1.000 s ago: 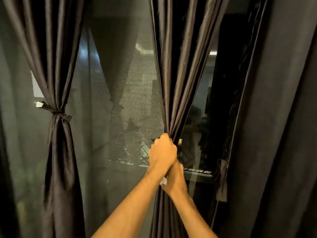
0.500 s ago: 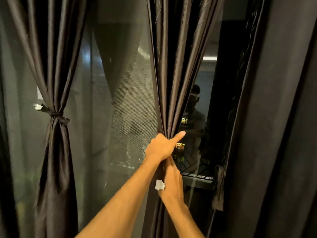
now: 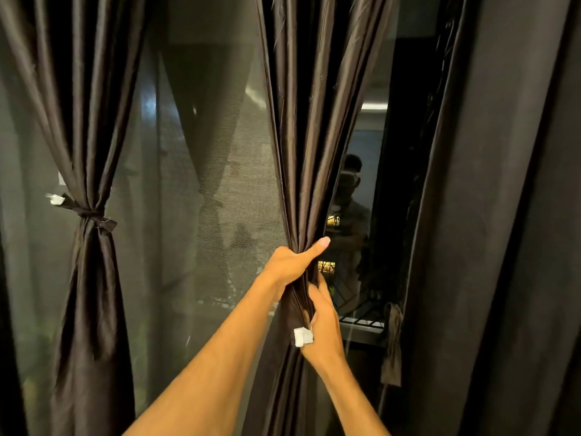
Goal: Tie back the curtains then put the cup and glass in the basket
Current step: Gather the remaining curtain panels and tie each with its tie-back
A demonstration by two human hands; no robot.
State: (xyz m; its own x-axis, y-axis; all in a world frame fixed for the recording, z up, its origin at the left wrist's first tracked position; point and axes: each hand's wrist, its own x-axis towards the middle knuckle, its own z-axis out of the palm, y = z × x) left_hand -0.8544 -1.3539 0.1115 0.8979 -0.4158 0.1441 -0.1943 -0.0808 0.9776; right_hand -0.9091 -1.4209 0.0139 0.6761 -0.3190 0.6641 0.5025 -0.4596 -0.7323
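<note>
A person's left hand (image 3: 290, 262) clenches the gathered folds of a dark middle curtain (image 3: 301, 152) at a night-dark window (image 3: 195, 184), thumb stretched out to the right across the cloth. Directly beneath, the right hand (image 3: 323, 328) closes its fingers around the same bunch, with a small white tab (image 3: 302, 336) showing at its grip. To the left, a second curtain (image 3: 85, 278) hangs cinched at the waist by a dark tie-back (image 3: 91, 214), while a loose fabric strap (image 3: 393, 341) dangles beside the right curtain (image 3: 503, 215).
</note>
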